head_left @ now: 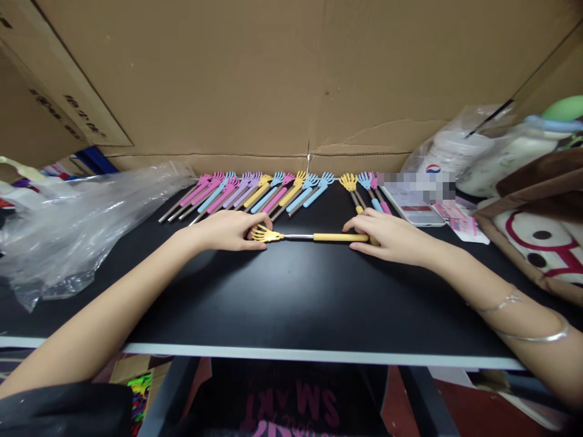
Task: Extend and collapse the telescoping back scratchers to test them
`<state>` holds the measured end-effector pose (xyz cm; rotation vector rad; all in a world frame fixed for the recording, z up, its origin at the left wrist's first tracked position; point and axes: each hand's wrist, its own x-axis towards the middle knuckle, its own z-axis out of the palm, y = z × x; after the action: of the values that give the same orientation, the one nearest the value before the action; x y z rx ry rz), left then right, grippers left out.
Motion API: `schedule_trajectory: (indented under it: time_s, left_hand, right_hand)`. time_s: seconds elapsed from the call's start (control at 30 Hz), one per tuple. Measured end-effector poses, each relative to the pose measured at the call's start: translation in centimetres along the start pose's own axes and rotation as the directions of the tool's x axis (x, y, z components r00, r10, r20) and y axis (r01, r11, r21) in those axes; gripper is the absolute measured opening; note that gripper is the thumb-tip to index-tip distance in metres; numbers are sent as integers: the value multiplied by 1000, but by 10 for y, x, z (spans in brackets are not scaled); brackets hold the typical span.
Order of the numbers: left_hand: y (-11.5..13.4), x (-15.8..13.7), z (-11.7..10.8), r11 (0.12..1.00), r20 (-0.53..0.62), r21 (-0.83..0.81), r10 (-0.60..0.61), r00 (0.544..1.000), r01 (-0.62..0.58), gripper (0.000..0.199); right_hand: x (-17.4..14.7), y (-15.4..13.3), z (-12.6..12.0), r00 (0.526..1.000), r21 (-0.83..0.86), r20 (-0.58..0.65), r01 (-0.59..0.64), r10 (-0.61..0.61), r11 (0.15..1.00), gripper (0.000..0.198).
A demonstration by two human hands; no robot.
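Note:
A yellow back scratcher (339,237) with a metal shaft lies level across the middle of the black table, held at both ends. My left hand (232,230) pinches its claw-shaped head. Around the handle's far end, the fingers of my right hand (387,237) are closed. Behind it, a long row of pink, blue, purple and yellow back scratchers (277,197) lies slanted on the table. A smaller group, with a yellow-headed back scratcher (348,182) at its left, lies farther right, partly hidden by my right hand.
A clear plastic bag (77,224) spreads over the table's left side. At the right are a phone (410,206), a white cup (455,152), a pale bottle (523,152) and a brown bag with a cartoon face (537,243). A cardboard wall (255,79) closes the back.

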<state>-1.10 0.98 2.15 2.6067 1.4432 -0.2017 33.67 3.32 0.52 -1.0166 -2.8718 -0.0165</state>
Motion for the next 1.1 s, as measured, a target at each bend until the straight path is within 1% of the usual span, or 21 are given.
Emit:
schedule_trajectory:
  time_s: [0.33, 0.53, 1.1]
  left_hand:
    - [-1, 0, 1, 1000, -15, -6, 21, 1000, -22, 42]
    - [-1, 1, 1, 1000, -2, 1, 12, 1000, -12, 41]
    - [1, 0, 0, 1000, -12, -17, 20, 1000, -20, 41]
  right_hand:
    - [-1, 2, 4, 1000, -8, -26, 16, -16, 1000, 31]
    - [0, 1, 4, 999, -10, -39, 13, -14, 1000, 31]
    - [0, 3, 7, 999, -21, -36, 15, -16, 1000, 30]
